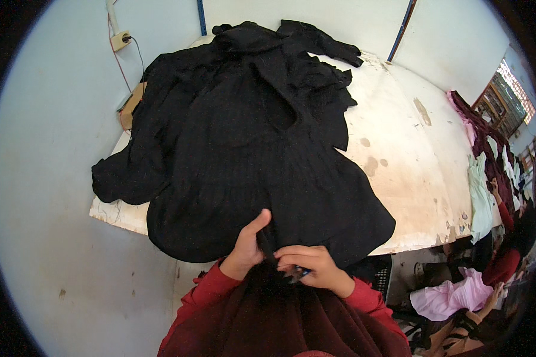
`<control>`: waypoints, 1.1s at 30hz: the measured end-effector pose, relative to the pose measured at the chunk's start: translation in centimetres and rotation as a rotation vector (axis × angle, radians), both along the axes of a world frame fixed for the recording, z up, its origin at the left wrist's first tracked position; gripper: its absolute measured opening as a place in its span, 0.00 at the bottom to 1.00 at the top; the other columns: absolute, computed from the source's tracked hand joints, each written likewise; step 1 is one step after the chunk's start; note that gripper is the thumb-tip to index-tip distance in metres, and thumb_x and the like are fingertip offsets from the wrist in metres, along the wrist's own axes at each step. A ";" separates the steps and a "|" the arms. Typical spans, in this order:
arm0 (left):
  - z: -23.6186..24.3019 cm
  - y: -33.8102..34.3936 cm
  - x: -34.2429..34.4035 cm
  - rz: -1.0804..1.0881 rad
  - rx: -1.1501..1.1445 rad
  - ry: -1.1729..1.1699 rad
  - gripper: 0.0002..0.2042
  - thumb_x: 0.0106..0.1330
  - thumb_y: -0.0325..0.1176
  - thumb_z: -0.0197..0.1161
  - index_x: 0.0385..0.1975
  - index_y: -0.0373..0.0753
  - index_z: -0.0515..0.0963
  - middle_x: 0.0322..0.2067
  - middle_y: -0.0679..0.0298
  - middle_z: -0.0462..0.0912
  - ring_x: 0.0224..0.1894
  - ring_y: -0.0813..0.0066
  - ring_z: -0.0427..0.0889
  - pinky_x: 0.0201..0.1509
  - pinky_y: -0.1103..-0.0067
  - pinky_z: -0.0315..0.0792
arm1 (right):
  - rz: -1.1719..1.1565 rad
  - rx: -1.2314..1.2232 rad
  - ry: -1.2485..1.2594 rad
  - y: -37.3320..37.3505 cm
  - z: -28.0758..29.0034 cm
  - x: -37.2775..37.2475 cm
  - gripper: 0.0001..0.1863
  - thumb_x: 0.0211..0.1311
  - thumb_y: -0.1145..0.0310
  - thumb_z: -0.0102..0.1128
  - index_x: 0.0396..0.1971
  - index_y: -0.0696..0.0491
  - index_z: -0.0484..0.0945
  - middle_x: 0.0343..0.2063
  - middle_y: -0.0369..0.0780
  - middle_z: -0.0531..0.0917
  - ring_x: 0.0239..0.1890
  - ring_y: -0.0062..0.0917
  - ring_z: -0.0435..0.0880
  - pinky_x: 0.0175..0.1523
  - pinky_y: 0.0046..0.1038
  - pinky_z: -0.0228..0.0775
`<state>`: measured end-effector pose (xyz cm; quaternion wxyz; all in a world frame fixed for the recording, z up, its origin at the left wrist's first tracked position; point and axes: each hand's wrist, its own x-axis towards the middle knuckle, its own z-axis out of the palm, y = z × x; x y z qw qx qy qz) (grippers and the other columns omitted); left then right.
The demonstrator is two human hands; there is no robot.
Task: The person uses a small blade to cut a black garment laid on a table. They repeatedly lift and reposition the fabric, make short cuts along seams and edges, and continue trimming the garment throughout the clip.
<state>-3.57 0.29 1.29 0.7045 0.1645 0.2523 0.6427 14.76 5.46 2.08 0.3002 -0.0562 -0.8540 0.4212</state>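
Observation:
A large black garment (pixel 220 131) with long sleeves and a gathered waist lies spread over the table, its lower edge hanging toward me. At that near edge my left hand (pixel 248 245) grips a fold of the black cloth, thumb pointing up and the other fingers mostly hidden. Close on its right, my right hand (pixel 315 268) is closed, its fingertips against the same fold. In its palm sits a small tool with grey metal and a bit of blue (pixel 298 273), which looks like thread snips, partly covered by the fingers.
The pale, stained tabletop (pixel 411 172) extends to the right, with mint-green cloth (pixel 480 196) and maroon cloth (pixel 495 149) at its far right side. Another person with pink fabric (pixel 452 294) is at the lower right. A wall socket (pixel 121 40) and cardboard (pixel 131 110) are at the left.

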 end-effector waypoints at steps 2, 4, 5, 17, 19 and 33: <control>1.1 1.0 0.4 0.045 -0.128 0.070 0.24 0.70 0.42 0.57 0.57 0.27 0.69 0.54 0.51 0.76 0.52 0.60 0.79 0.58 0.69 0.73 | -0.042 -0.033 -0.049 -0.2 -1.5 -0.3 0.19 0.41 0.82 0.64 0.38 0.52 0.81 0.46 0.37 0.84 0.40 0.31 0.86 0.38 0.27 0.79; 0.4 1.6 0.9 0.117 -0.237 0.090 0.19 0.71 0.41 0.55 0.52 0.31 0.75 0.47 0.52 0.81 0.45 0.62 0.83 0.53 0.69 0.77 | -0.057 -0.050 -0.089 -0.1 -2.3 -0.2 0.17 0.44 0.81 0.65 0.38 0.53 0.81 0.45 0.36 0.84 0.41 0.32 0.86 0.39 0.27 0.79; -0.2 1.8 1.0 0.142 -0.229 0.108 0.19 0.71 0.40 0.55 0.52 0.31 0.75 0.47 0.52 0.81 0.46 0.62 0.83 0.53 0.69 0.76 | -0.064 -0.059 -0.109 0.0 -2.4 -0.1 0.16 0.45 0.80 0.66 0.38 0.53 0.81 0.45 0.36 0.83 0.42 0.32 0.86 0.40 0.28 0.78; -2.6 0.8 1.7 0.205 -0.234 0.204 0.21 0.72 0.41 0.55 0.56 0.30 0.72 0.54 0.55 0.78 0.54 0.65 0.78 0.61 0.70 0.72 | -0.438 -0.005 -0.023 9.1 5.4 -3.2 0.12 0.53 0.75 0.70 0.38 0.54 0.84 0.36 0.38 0.84 0.38 0.24 0.82 0.42 0.24 0.72; -1.8 0.8 1.6 0.199 -0.279 0.221 0.22 0.72 0.41 0.55 0.58 0.30 0.70 0.55 0.54 0.76 0.56 0.64 0.77 0.63 0.69 0.70 | -0.458 0.191 -0.045 12.5 6.4 -5.1 0.12 0.52 0.73 0.69 0.39 0.53 0.83 0.38 0.38 0.82 0.38 0.30 0.83 0.43 0.27 0.74; -2.0 0.8 1.1 0.146 -0.342 0.190 0.22 0.71 0.41 0.55 0.57 0.30 0.71 0.55 0.53 0.77 0.55 0.62 0.77 0.63 0.70 0.69 | -0.870 -0.335 0.344 20.3 8.2 -7.5 0.06 0.60 0.70 0.65 0.32 0.57 0.83 0.32 0.35 0.85 0.38 0.19 0.81 0.47 0.23 0.71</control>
